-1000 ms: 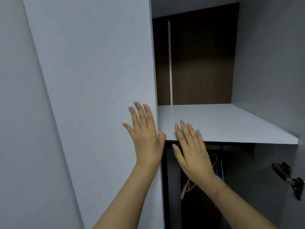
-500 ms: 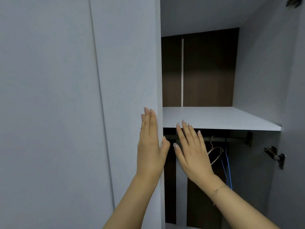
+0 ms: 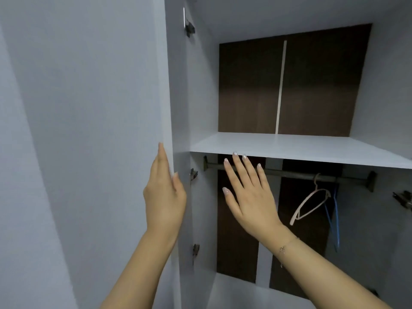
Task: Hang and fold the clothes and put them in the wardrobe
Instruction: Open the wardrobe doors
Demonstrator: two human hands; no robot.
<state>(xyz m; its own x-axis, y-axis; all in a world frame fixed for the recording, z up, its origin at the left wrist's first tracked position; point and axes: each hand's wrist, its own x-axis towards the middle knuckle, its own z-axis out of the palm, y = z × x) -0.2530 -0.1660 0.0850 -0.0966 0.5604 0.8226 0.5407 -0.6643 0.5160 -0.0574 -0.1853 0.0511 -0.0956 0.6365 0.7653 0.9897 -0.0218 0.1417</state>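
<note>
The wardrobe (image 3: pixel 200 90) stood open, its pale grey door (image 3: pixel 89 130) swung out to the left. Inside, a pale grey shelf (image 3: pixel 301 148) ran across the full width, backed by dark brown panels (image 3: pixel 323 85) split by a thin light strip. Just below the shelf, a dark hanging rail (image 3: pixel 296 175) spanned from side wall to side wall. Toward the right end of the rail hung a pale pink hanger (image 3: pixel 310 204), tilted, and just to its right a blue hanger (image 3: pixel 334 217), both bare. Far below the shelf, the pale floor panel (image 3: pixel 236 293) of the wardrobe showed.
</note>
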